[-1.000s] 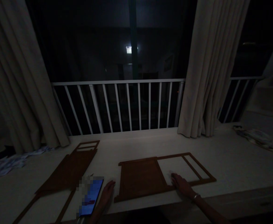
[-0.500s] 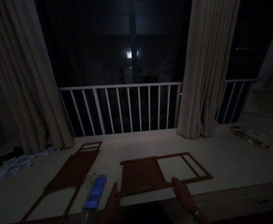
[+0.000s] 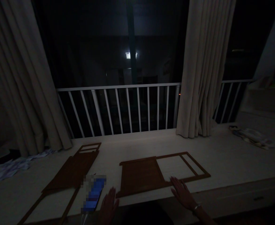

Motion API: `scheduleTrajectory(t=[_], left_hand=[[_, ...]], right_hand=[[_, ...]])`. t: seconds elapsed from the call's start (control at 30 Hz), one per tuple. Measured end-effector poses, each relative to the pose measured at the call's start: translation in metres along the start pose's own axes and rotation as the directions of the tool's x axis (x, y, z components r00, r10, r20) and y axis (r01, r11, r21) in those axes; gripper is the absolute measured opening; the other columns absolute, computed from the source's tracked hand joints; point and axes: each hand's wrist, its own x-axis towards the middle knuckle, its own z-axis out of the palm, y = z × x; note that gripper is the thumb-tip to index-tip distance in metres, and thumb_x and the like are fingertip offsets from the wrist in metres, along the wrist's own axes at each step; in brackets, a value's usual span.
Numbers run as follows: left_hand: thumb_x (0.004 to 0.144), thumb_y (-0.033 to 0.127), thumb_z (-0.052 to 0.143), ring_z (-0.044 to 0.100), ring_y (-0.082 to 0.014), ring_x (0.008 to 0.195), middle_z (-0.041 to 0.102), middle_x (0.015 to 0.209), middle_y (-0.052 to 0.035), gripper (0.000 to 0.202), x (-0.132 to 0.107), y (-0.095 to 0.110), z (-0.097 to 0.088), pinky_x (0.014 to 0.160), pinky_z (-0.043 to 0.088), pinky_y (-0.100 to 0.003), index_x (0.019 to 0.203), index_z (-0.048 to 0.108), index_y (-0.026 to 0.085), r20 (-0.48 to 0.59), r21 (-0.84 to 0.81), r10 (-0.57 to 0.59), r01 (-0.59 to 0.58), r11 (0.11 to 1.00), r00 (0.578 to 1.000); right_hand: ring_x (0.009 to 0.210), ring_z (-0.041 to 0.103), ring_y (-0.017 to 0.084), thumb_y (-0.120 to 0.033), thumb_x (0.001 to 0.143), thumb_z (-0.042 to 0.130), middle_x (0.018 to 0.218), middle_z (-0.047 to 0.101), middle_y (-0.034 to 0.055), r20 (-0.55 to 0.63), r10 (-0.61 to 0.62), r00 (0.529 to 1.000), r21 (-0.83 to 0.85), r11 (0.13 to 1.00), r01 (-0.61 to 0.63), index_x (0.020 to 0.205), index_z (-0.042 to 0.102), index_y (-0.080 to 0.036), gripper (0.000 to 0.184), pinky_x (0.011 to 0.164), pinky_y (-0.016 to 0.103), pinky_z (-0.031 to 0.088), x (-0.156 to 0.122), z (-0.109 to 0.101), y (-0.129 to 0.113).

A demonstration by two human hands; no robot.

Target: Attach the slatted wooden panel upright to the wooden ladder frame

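Two flat brown wooden frame panels lie on a pale ledge in a dim room. My right hand lies flat, fingers spread, on the near edge of the right panel. My left hand is open, fingers stretched, by that panel's near left corner and beside a phone with a lit blue screen. The left panel lies at an angle, partly under the phone. A bracelet shows on my right wrist.
A white railing runs along the far edge of the ledge before a dark window. Pale curtains hang at left and right. Crumpled paper or cloth lies at far left, and a cloth bundle at far right.
Both hands have drawn back toward me along the ledge. My right hand slid from inside the panel's open frame to its near edge. The view shifted slightly.
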Motion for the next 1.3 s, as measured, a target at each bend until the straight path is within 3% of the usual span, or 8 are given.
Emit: scheduleTrajectory(t=[0.13, 0.3, 0.4, 0.67, 0.97, 1.3], left_hand=[[0.075, 0.053, 0.038, 0.016, -0.0210, 0.127, 0.025, 0.137, -0.0032, 0.063, 0.003, -0.003, 0.002, 0.106, 0.011, -0.039, 0.129, 0.031, 0.022, 0.016, 0.092, -0.028, 0.027, 0.995, 0.999], [0.077, 0.057, 0.029, 0.010, -0.0203, 0.128, 0.017, 0.139, -0.0059, 0.070, 0.004, 0.002, -0.002, 0.105, 0.010, -0.039, 0.132, 0.024, 0.014, 0.113, 0.294, -0.041, 0.006, 0.956, 0.993], [0.077, 0.057, 0.027, 0.009, -0.0195, 0.128, 0.016, 0.139, -0.0061, 0.071, 0.005, 0.006, -0.005, 0.105, 0.010, -0.038, 0.133, 0.022, 0.013, 0.141, 0.334, -0.071, 0.020, 0.942, 0.987], [0.073, 0.054, 0.038, 0.013, -0.0207, 0.128, 0.020, 0.139, -0.0070, 0.071, 0.010, 0.005, -0.009, 0.103, 0.015, -0.040, 0.131, 0.026, 0.016, 0.157, 0.213, -0.124, 0.089, 0.973, 0.980], [0.067, 0.049, 0.050, 0.032, -0.0216, 0.121, 0.039, 0.130, -0.0081, 0.067, 0.015, -0.008, -0.013, 0.100, 0.028, -0.035, 0.123, 0.039, 0.015, 0.064, -0.102, -0.124, 0.130, 0.986, 0.990], [0.066, 0.043, 0.053, 0.038, -0.0233, 0.117, 0.046, 0.125, -0.0069, 0.052, 0.017, -0.012, -0.008, 0.098, 0.032, -0.038, 0.111, 0.051, 0.019, -0.020, -0.088, -0.085, 0.083, 0.993, 0.996]], right_hand=[[0.121, 0.031, 0.022, -0.045, 0.083, 0.032, 0.134, 0.032, 0.0050, 0.035, 0.009, 0.999, 0.001, 1.000, -0.009, 0.133, 0.016, -0.028, 0.056, 0.100, 0.045, 0.019, 0.000, 0.001, 0.002], [0.123, 0.028, 0.022, -0.052, 0.082, 0.029, 0.135, 0.030, 0.0068, 0.115, 0.041, 0.992, -0.017, 0.999, -0.040, 0.134, 0.014, -0.024, 0.062, 0.101, 0.045, 0.014, 0.000, 0.004, 0.005], [0.124, 0.027, 0.022, -0.054, 0.081, 0.027, 0.136, 0.028, 0.0064, 0.128, 0.052, 0.990, -0.010, 0.999, -0.051, 0.134, 0.014, -0.024, 0.062, 0.101, 0.044, 0.014, -0.001, 0.003, 0.005], [0.125, 0.023, 0.022, -0.055, 0.080, 0.028, 0.137, 0.025, 0.0049, 0.173, 0.032, 0.984, 0.037, 0.999, -0.039, 0.134, 0.011, -0.026, 0.063, 0.101, 0.044, 0.014, -0.003, -0.001, -0.004], [0.125, 0.024, 0.022, -0.055, 0.080, 0.028, 0.137, 0.026, 0.0040, 0.179, 0.053, 0.982, 0.035, 0.998, -0.061, 0.134, 0.011, -0.028, 0.062, 0.100, 0.045, 0.014, 0.000, 0.003, -0.017], [0.122, 0.028, 0.024, -0.058, 0.079, 0.027, 0.133, 0.034, 0.0053, 0.206, 0.124, 0.971, 0.014, 0.991, -0.129, 0.132, 0.024, -0.027, 0.061, 0.099, 0.047, 0.016, 0.007, 0.005, -0.020]])
